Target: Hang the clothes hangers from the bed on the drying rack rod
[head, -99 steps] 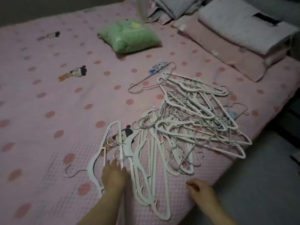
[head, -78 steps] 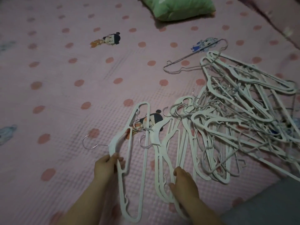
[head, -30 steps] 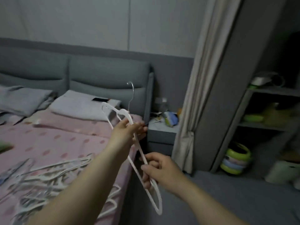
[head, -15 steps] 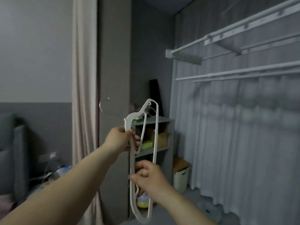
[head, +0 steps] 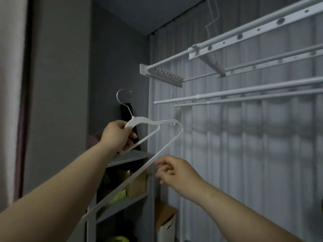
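My left hand (head: 117, 135) grips a white plastic hanger (head: 172, 137) near its neck, with the metal hook (head: 120, 97) pointing up and to the left. The hanger is tilted, its long bar running down to the lower left. My right hand (head: 174, 172) pinches that long bar with its fingertips. The white drying rack (head: 244, 41) hangs above and to the right, and its lower rod (head: 227, 93) lies just up and right of the hanger. The hook is apart from every rod. The bed and the other hangers are out of view.
A grey shelf unit (head: 129, 158) holding boxes and green items stands below the hanger. Grey curtains (head: 253, 154) cover the wall behind the rack. A wire hanger (head: 212, 16) dangles at the top. A pale curtain (head: 10, 84) and a grey wall panel fill the left.
I picked one hanger off the bed with both hands, turned from the bed to the rack, and raised and tilted the hanger so its hook now points upward near the rods.
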`<state>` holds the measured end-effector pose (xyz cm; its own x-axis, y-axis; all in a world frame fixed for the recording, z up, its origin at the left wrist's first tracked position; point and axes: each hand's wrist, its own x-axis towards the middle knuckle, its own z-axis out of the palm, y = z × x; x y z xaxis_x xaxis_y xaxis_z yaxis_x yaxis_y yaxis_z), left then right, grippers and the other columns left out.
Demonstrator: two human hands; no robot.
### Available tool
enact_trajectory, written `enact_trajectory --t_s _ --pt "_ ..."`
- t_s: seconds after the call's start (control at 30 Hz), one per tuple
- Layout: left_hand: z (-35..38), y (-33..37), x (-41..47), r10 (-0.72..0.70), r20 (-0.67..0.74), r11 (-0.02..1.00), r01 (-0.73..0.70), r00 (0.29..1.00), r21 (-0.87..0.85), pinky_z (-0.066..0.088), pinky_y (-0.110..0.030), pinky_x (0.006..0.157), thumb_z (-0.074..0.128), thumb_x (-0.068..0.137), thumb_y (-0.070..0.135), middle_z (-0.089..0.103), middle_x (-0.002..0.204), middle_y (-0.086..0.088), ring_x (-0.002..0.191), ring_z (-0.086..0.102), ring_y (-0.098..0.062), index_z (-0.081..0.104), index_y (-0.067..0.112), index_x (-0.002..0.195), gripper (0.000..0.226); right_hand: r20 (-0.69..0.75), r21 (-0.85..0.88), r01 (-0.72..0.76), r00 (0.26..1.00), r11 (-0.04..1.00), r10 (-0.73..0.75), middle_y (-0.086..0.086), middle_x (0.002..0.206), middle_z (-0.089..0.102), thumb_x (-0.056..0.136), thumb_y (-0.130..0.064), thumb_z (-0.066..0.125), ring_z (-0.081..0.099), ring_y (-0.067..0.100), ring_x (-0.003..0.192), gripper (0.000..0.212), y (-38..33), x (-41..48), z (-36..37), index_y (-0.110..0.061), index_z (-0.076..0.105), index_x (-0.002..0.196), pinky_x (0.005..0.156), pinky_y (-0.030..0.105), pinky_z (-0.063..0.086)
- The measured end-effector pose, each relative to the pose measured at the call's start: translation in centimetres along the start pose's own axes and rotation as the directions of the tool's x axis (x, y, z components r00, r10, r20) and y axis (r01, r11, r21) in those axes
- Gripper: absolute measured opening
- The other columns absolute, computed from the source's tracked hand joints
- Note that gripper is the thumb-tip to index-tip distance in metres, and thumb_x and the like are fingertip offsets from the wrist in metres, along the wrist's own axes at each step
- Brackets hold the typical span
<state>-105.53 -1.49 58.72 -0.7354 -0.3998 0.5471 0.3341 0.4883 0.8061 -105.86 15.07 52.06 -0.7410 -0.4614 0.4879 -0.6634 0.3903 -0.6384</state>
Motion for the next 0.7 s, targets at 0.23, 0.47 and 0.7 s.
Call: enact_trajectory --t_s 0.23,0.47,0.7 --pt "4.9 -4.4 13.7 0.083 0.127 0.988 -0.098 0.988 0.118 0.043 -0.026 0.046 0.043 0.094 0.007 0.062 0.072 -0.010 0.051 0.053 -0.019 0.055 0.013 0.070 0.028 -0.146 -0.716 -0.050 0.986 0.696 -0.079 -0.001 0.132 0.053 0.093 -0.016 0.044 0.048 0.013 0.121 0.036 6.8 14.3 -7.2 -0.019 0.049 0.129 0.096 0.018 0.033" --pt "12.3 -6.1 22.1 0.131 0.213 0.984 -0.154 0.968 0.093 0.041 -0.023 0.045 0.044 0.094 0.008 0.059 0.066 0.003 0.049 0.054 -0.013 0.051 0.016 0.069 0.027 -0.342 -0.881 -0.263 0.928 0.394 -0.145 0.005 0.139 0.045 0.092 -0.011 0.045 0.038 0.022 0.130 0.041 10.6 22.7 -14.5 -0.015 0.044 0.133 0.104 0.027 0.028" --pt "19.4 -4.6 27.4 0.153 0.268 0.980 -0.181 0.951 0.083 0.045 -0.025 0.050 0.043 0.095 0.010 0.060 0.070 0.001 0.053 0.056 -0.015 0.055 0.011 0.086 0.014 -0.436 -0.900 -0.397 0.840 0.180 -0.323 0.010 0.135 0.046 0.087 -0.004 0.047 0.034 0.028 0.129 0.045 13.1 27.3 -21.9 -0.010 0.043 0.132 0.111 0.037 0.014"
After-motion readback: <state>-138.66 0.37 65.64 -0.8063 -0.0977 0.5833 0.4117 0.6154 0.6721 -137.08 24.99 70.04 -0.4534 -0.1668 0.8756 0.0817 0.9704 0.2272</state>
